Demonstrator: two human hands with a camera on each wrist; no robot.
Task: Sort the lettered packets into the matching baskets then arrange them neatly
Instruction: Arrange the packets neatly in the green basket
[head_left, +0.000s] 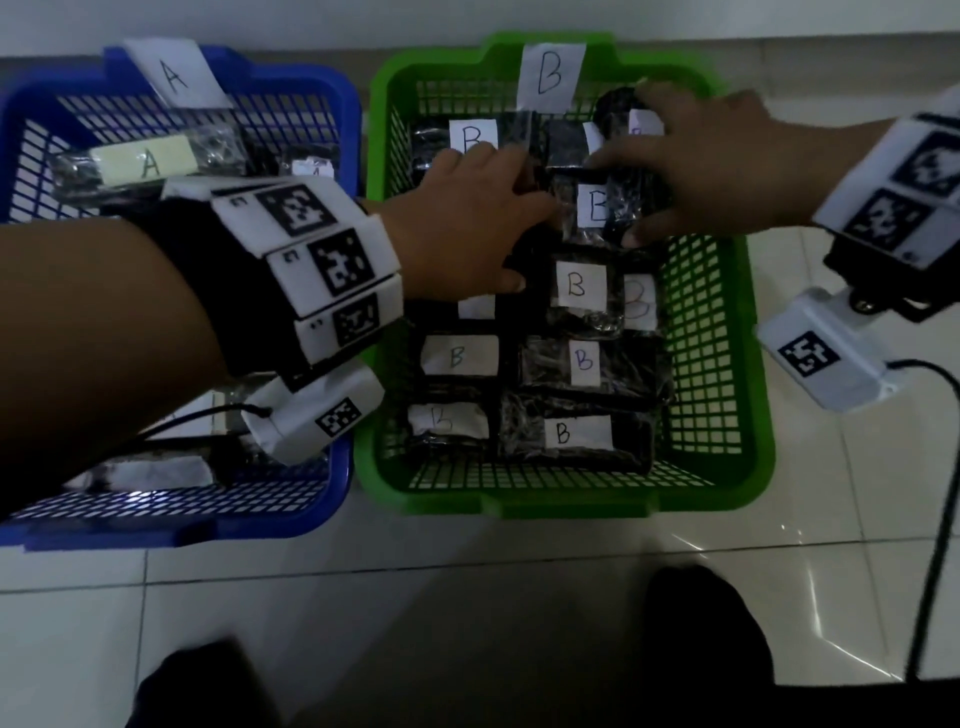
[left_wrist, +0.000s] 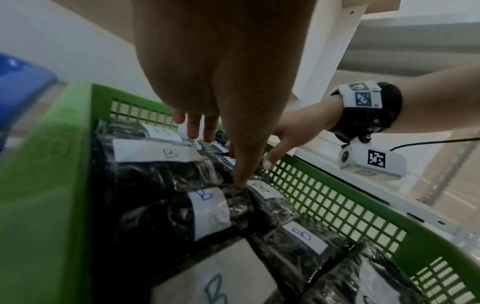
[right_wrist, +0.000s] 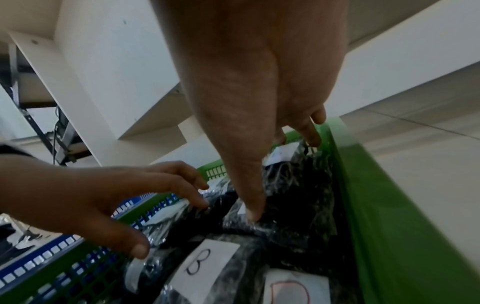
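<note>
The green basket (head_left: 571, 506) carries a "B" card on its far rim and holds several black wrapped packets with white "B" labels. Both hands reach into its far half. My right hand (head_left: 675, 176) straddles one B packet (head_left: 595, 205), thumb on its near edge and fingers over its far edge, gripping it. My left hand (head_left: 488, 234) has straight fingers touching that packet's left edge, with the thumb down on a neighbouring packet (left_wrist: 207, 209). In the right wrist view my right thumb (right_wrist: 253, 205) presses into the wrap. The blue basket (head_left: 156, 535), marked "A", holds A packets (head_left: 148, 163).
The two baskets stand side by side on a pale tiled floor (head_left: 519, 561). A black cable (head_left: 930, 571) runs down at the right. Dark shapes of the person's legs (head_left: 701, 649) lie at the bottom. White furniture (left_wrist: 324, 51) rises behind the baskets.
</note>
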